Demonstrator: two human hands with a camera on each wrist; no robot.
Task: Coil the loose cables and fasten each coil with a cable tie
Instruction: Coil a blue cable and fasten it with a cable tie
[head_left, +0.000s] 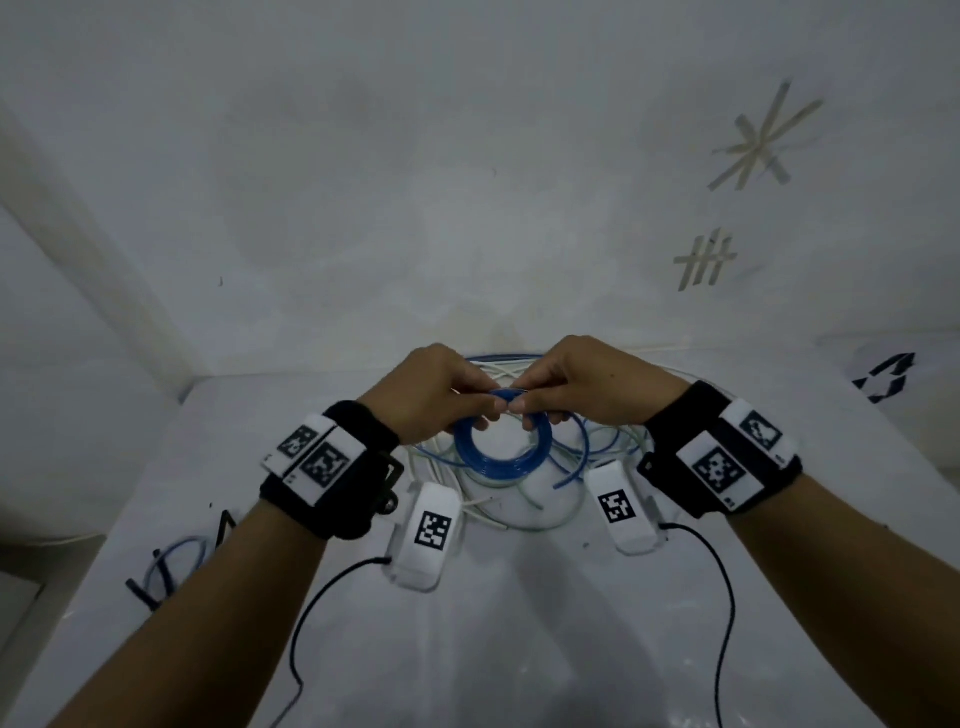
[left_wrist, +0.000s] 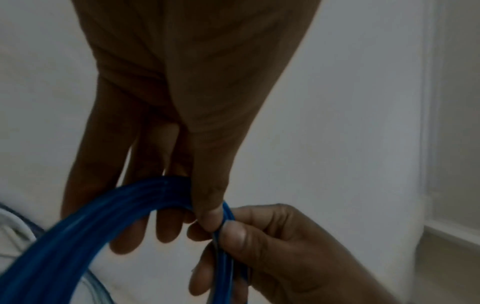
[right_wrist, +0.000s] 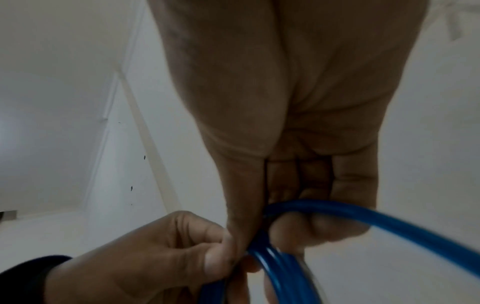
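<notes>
Left forearm comes in from lower left, angled up and inward, black wrist band with white marker tags (head_left: 317, 457) on top. Left hand (head_left: 434, 397) is back-up to the head cam, fingers curled down and pinching the top of the blue coil (head_left: 501, 457). In the left wrist view the left thumb (left_wrist: 207, 209) presses onto the blue strands and the other fingers (left_wrist: 166, 228) sit behind and under them, so the grip is closed on the coil.

Blue coil: several turns bundled into a ring, held up off the tabletop (head_left: 493, 623) between both hands, hanging below the fingers and facing the head cam. Under and behind it, a heap of loose cables (head_left: 519, 512), white, pale green and blue, lies on the tabletop. One loose blue end (head_left: 571, 475) trails out to the right of the ring.

Right hand (head_left: 587, 389) mirrors the left, knuckles up, thumb tips of both hands touching at the ring's top. In the right wrist view the right thumb (right_wrist: 244, 226) and curled fingers (right_wrist: 311, 228) close around the blue strands. Right forearm enters from lower right, same band with tags (head_left: 727, 457).

Can't tell whether a cable tie is in either grip.
</notes>
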